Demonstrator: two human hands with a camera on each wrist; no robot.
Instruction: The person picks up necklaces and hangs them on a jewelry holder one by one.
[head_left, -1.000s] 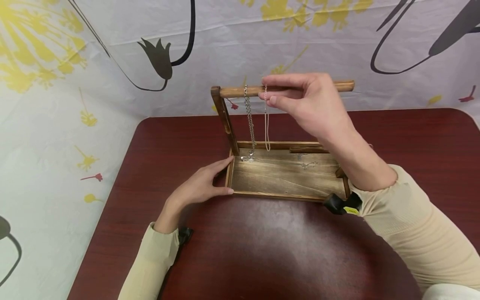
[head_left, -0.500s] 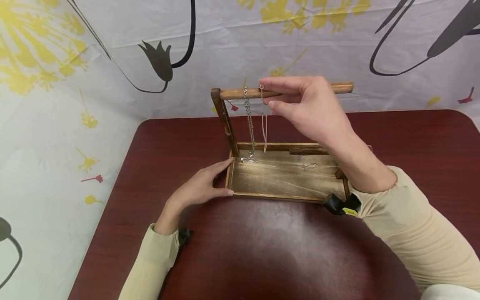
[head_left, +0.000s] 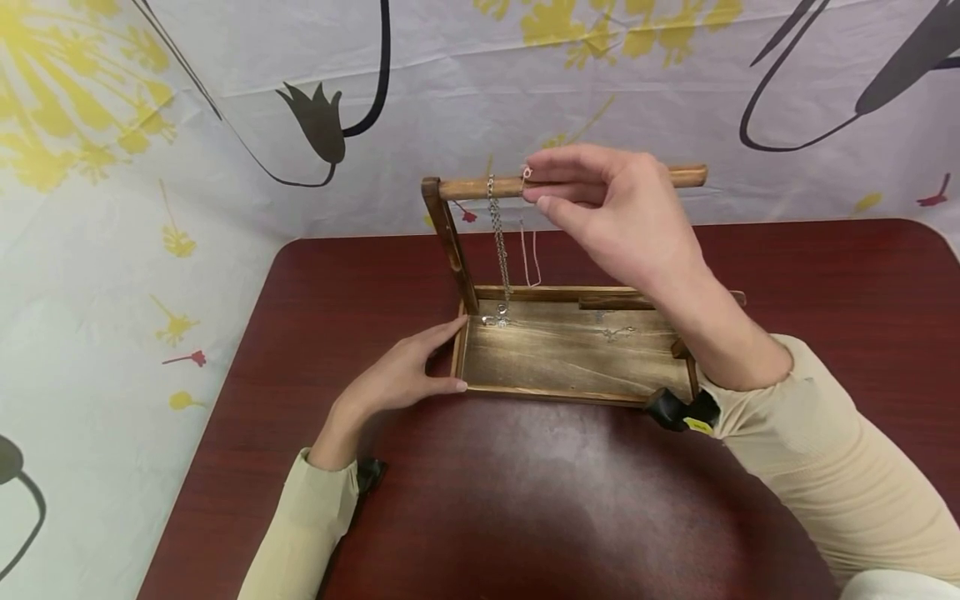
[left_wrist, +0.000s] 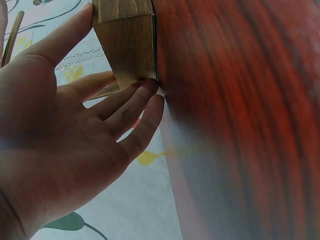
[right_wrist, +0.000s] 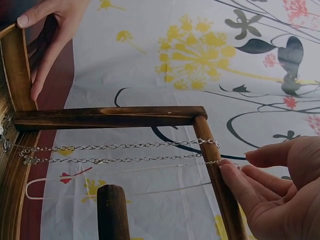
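Note:
In the head view my right hand is at the wooden bar of a jewellery stand, pinching the ringed end of a thin silver necklace at its fingertips. The necklace hangs below as a narrow loop. Left of it, a thicker chain necklace drapes over the bar, its pendants down at the tray. My left hand rests against the left end of the stand's wooden tray, thumb at the front corner and fingers along the side, fairly straight in the left wrist view.
A small silver chain lies on the tray floor. A short wooden bar runs along the tray's back, and a round peg shows in the right wrist view. The stand is on a dark red table before a patterned cloth.
The thin necklace's top end has shifted slightly left along the bar and its ring now shows. Its loop has risen and spread wider. My left hand stays in place.

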